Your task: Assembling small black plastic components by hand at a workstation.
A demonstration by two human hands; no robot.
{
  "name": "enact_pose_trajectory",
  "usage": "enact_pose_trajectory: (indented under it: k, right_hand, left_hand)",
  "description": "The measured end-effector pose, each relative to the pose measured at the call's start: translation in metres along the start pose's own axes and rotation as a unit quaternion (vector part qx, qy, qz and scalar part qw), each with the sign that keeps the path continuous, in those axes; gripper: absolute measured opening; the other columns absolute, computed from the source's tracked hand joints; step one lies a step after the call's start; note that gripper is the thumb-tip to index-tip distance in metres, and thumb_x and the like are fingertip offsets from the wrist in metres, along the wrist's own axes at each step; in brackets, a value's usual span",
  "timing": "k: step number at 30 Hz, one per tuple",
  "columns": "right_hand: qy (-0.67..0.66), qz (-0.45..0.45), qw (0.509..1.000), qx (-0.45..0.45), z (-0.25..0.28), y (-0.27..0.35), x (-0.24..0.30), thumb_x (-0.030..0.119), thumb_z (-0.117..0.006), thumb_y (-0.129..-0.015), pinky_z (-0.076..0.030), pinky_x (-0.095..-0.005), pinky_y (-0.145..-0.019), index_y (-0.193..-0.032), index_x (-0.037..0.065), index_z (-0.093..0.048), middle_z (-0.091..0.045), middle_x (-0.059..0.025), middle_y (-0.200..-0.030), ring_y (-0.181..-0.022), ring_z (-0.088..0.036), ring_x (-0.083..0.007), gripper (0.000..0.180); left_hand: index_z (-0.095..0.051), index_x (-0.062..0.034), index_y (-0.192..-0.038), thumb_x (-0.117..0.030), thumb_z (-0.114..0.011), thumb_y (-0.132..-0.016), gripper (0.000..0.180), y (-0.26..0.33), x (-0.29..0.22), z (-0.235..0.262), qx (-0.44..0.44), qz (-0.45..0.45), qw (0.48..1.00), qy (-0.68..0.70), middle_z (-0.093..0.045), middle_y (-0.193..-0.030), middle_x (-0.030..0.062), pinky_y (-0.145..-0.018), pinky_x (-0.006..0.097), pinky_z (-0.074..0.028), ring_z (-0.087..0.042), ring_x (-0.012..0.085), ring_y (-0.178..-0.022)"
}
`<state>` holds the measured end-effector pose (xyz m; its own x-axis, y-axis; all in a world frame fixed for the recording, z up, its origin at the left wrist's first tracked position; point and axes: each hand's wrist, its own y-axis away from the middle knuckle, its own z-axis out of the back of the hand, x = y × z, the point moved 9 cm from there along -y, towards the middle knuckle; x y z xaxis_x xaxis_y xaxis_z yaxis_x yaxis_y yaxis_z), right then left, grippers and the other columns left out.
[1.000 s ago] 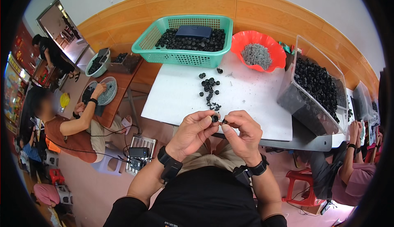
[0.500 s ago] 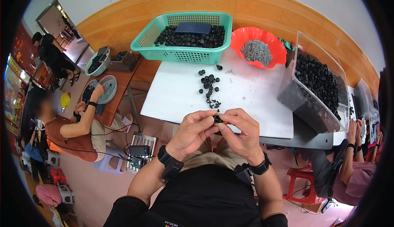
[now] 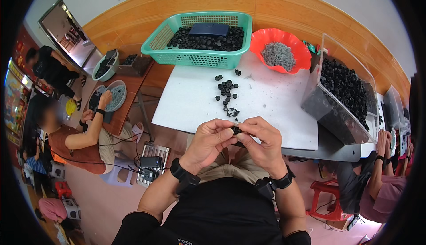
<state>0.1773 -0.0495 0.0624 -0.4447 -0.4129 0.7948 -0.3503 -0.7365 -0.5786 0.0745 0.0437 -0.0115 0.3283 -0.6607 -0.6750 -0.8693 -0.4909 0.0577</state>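
Observation:
Between my fingertips, over the near edge of the white-topped table [image 3: 275, 125], is a small black plastic part [image 3: 235, 130]. My left hand [image 3: 211, 139] pinches it from the left with thumb and forefinger. From the right, the thumb and fingers of my right hand [image 3: 262, 141] press on the same part. Fingers cover most of it, so its exact shape is hidden. Just beyond my hands lie loose black round parts [image 3: 227, 86] and smaller black pieces [image 3: 231, 112], strung out in a line on the white sheet.
A green basket [image 3: 195, 59] of black parts holds a dark blue box [image 3: 208, 30]. Beside it stand a red bowl [image 3: 257, 45] of grey screw-like pieces and a clear bin [image 3: 330, 112] of black parts. Co-workers sit left [image 3: 75, 141] and right [image 3: 377, 192].
My hands stay in nearly the same place, fingers shifting slightly around the black part. A standing person at the far left has moved a little.

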Motion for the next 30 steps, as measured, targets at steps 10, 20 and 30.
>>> enact_pose_trajectory:
  k: [10, 20, 30]
  right_hand:
    - [-0.054, -0.028, 0.998, -0.006, 0.000, 0.005, -0.007, -0.006, -0.074, -0.083, -0.055, -0.0283, -0.075, -0.109, 0.002, -0.073, -0.069, -0.0113, -0.096, -0.084, -0.068, -0.0187, 0.027]
    - [-0.020, 0.002, 1.000, -0.008, -0.001, 0.008, -0.005, -0.004, -0.076, -0.081, -0.055, -0.0282, -0.072, -0.110, 0.004, -0.073, -0.069, -0.0103, -0.096, -0.083, -0.068, -0.0191, 0.030]
    - [-0.007, 0.042, 0.999, -0.018, -0.002, 0.008, 0.003, -0.007, -0.075, -0.082, -0.054, -0.0258, -0.067, -0.112, 0.005, -0.073, -0.068, -0.0101, -0.097, -0.081, -0.067, -0.0165, 0.032]
  left_hand:
    - [-0.070, -0.0014, -0.108, 0.000, -0.067, -0.094, 0.015, 0.003, -0.004, -0.002, -0.011, -0.028, 0.999, -0.018, -0.071, -0.109, 0.0114, -0.087, 0.030, -0.061, -0.070, 0.0171, -0.097]
    - [-0.069, 0.0019, -0.112, -0.002, -0.066, -0.095, 0.018, 0.007, -0.002, -0.002, -0.025, -0.029, 0.999, -0.018, -0.071, -0.107, 0.0137, -0.086, 0.030, -0.061, -0.070, 0.0175, -0.094]
    - [-0.069, 0.0020, -0.112, -0.004, -0.069, -0.094, 0.019, 0.009, -0.001, 0.001, -0.045, -0.039, 0.997, -0.043, -0.072, -0.103, 0.0131, -0.074, 0.030, -0.061, -0.071, 0.0175, -0.088]
